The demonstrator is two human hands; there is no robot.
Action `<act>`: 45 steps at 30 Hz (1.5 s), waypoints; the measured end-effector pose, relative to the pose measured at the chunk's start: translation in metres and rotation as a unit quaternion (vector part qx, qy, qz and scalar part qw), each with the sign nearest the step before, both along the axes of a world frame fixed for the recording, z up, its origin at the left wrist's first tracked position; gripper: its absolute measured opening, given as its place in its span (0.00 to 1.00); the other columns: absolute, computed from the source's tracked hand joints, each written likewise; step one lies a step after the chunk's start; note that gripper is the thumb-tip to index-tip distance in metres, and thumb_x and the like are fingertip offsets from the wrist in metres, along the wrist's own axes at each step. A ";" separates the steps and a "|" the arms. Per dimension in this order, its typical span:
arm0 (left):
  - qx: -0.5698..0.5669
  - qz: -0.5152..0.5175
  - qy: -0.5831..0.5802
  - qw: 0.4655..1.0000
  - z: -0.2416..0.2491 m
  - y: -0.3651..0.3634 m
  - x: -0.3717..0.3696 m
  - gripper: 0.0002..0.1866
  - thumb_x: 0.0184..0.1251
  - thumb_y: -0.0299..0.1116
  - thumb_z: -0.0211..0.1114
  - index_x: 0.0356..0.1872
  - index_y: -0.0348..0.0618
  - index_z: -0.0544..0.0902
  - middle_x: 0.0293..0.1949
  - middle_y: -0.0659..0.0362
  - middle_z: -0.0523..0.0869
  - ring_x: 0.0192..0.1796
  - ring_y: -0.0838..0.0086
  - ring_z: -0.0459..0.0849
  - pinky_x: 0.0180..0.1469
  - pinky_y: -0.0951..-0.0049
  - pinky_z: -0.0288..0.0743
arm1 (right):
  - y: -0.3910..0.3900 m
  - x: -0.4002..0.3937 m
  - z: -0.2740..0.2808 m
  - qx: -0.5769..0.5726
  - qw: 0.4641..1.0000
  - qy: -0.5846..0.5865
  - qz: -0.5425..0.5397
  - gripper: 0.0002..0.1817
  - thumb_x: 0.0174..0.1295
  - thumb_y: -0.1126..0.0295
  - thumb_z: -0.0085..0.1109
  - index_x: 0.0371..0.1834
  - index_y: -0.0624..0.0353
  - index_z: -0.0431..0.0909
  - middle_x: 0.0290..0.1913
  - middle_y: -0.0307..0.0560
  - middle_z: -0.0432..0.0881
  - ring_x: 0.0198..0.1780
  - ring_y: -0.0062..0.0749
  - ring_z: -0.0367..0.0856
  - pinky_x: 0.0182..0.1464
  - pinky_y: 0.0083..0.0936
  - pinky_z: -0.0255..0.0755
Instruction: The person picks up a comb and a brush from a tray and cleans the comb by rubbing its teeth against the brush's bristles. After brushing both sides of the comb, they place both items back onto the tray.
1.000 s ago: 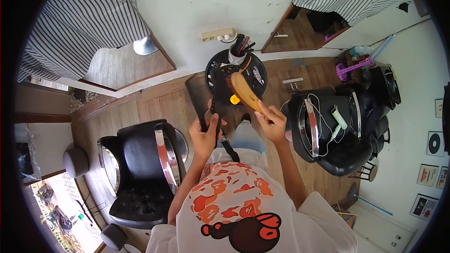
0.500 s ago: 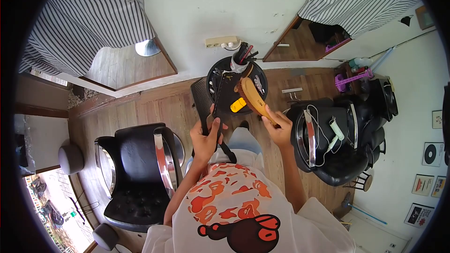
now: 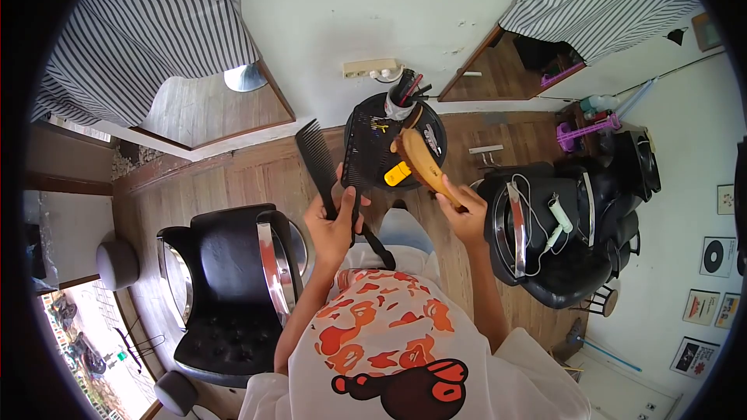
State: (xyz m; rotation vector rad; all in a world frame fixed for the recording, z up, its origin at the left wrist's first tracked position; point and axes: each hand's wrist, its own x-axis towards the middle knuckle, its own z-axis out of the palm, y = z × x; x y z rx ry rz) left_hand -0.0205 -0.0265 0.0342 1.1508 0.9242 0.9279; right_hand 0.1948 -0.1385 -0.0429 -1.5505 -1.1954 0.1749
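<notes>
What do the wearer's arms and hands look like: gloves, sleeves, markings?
Left hand and right hand: ungloved, no rings or watch visible, forearms bare. Loose, plain white sleeves. Shirt: white, orange-red camouflage-like patches, dark cartoon figure below.

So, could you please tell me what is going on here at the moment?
A person is holding grooming tools above a round black tray. Their left hand grips two black combs, spread apart, while their right hand holds a wooden brush. A yellow item and a cup of tools sit on the tray, and a hair dryer rests on the chair to the right.
</notes>
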 end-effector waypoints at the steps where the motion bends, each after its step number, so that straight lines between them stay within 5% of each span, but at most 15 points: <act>1: -0.004 -0.009 0.006 1.000 -0.002 0.001 0.000 0.22 0.78 0.25 0.62 0.70 0.41 0.78 0.29 0.55 0.89 0.16 0.82 0.70 0.19 0.83 0.62 | 0.000 0.000 0.001 0.004 1.000 0.002 0.005 0.27 0.53 0.87 0.73 0.59 0.61 0.87 0.28 0.37 0.77 0.24 0.20 0.61 0.27 0.17 0.56; 8: 0.017 -0.083 0.016 0.996 -0.010 -0.013 0.000 0.22 0.78 0.24 0.61 0.71 0.40 0.78 0.30 0.56 0.89 0.17 0.82 0.69 0.19 0.83 0.62 | 0.022 -0.029 0.039 0.026 0.997 0.029 0.069 0.27 0.52 0.87 0.73 0.59 0.61 0.88 0.28 0.37 0.77 0.24 0.20 0.62 0.26 0.17 0.56; 14: -0.005 0.013 -0.021 1.000 0.011 -0.008 -0.001 0.22 0.78 0.24 0.61 0.71 0.39 0.78 0.29 0.56 0.89 0.17 0.82 0.70 0.19 0.83 0.63 | 0.000 -0.009 0.016 0.029 0.999 0.013 0.033 0.27 0.51 0.86 0.74 0.58 0.62 0.88 0.27 0.37 0.76 0.23 0.19 0.60 0.25 0.17 0.55; 24: 0.041 -0.065 0.008 0.997 -0.011 -0.020 -0.002 0.25 0.78 0.26 0.63 0.74 0.42 0.75 0.30 0.53 0.90 0.16 0.81 0.72 0.18 0.83 0.62 | 0.015 -0.032 0.034 0.057 0.995 0.037 0.077 0.27 0.49 0.87 0.74 0.57 0.61 0.89 0.23 0.34 0.72 0.22 0.18 0.57 0.24 0.17 0.52; 45: -0.009 0.053 -0.027 0.998 0.017 -0.014 0.001 0.20 0.75 0.23 0.66 0.66 0.35 0.78 0.32 0.47 0.91 0.16 0.78 0.75 0.17 0.80 0.66 | 0.003 -0.016 0.022 0.051 0.995 0.047 0.073 0.29 0.47 0.88 0.73 0.56 0.60 0.89 0.22 0.32 0.71 0.21 0.17 0.56 0.24 0.16 0.52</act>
